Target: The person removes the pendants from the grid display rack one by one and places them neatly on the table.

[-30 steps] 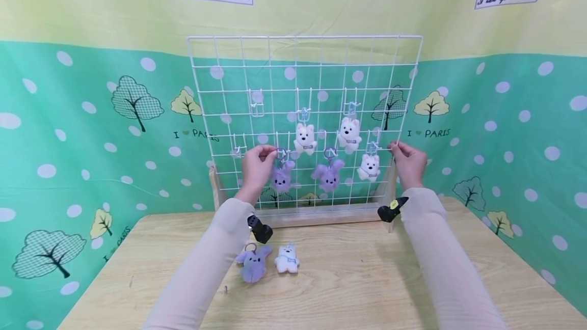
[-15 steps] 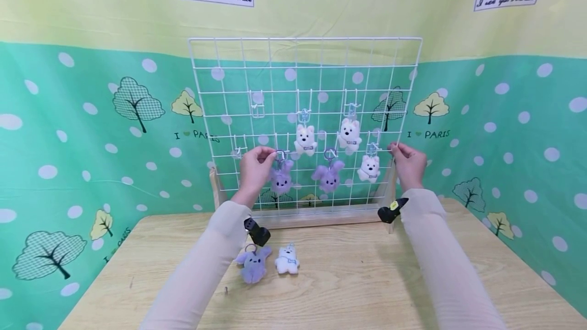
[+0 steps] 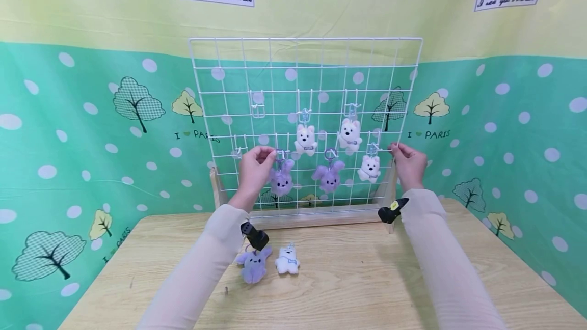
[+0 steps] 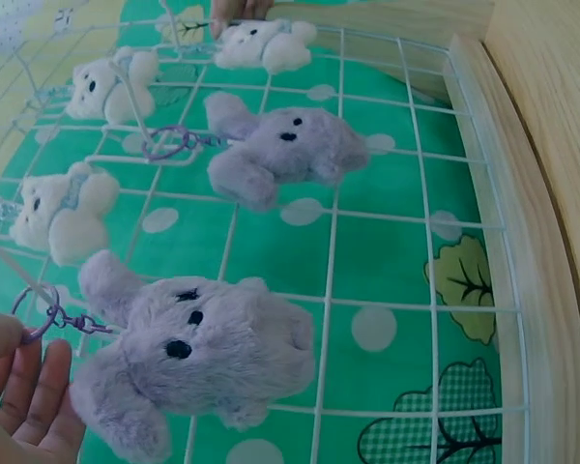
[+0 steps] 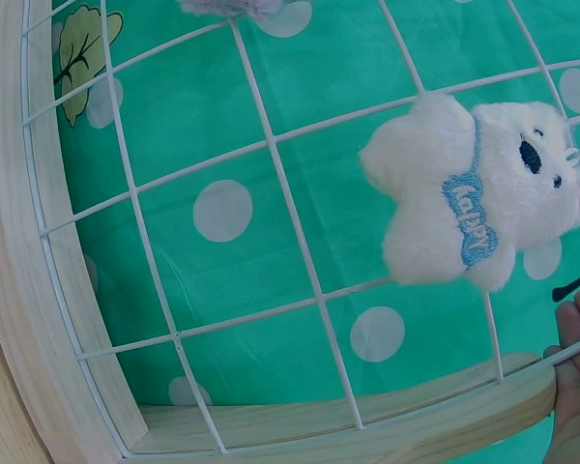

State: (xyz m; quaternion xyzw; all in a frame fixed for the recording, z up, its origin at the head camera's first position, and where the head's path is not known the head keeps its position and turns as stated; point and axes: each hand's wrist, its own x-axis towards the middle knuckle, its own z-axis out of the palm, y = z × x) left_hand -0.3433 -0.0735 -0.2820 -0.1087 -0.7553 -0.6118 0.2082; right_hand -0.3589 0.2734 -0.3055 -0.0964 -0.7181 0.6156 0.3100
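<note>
My left hand (image 3: 254,172) pinches the purple ring (image 4: 55,307) of a fluffy purple bunny keychain (image 4: 213,338), thumb and fingertips on the ring's near side. The ring is at a white hook on the wire grid rack (image 3: 305,38), and the bunny hangs face outward. At the rack's right edge, my right hand (image 3: 409,164) holds the outer wire between thumb and fingers. Close to its fingers hangs a white dog keychain (image 5: 454,193) with a blue embroidered scarf. A second purple bunny keychain (image 3: 328,177) hangs in the middle of the lower row.
Two more white dog keychains (image 3: 305,140) hang above. Two bare hooks (image 3: 258,110) are at the left. On the wooden table (image 3: 339,289) lie a purple bunny keychain (image 3: 254,266) and a white dog keychain (image 3: 287,259). A patterned cloth (image 3: 73,167) stands behind the rack.
My left wrist has dropped slightly and shifted left, its camera now overlapping the ring of the bunny keychain on the table. The pinched bunny keychain hangs a touch lower; my right hand stays put.
</note>
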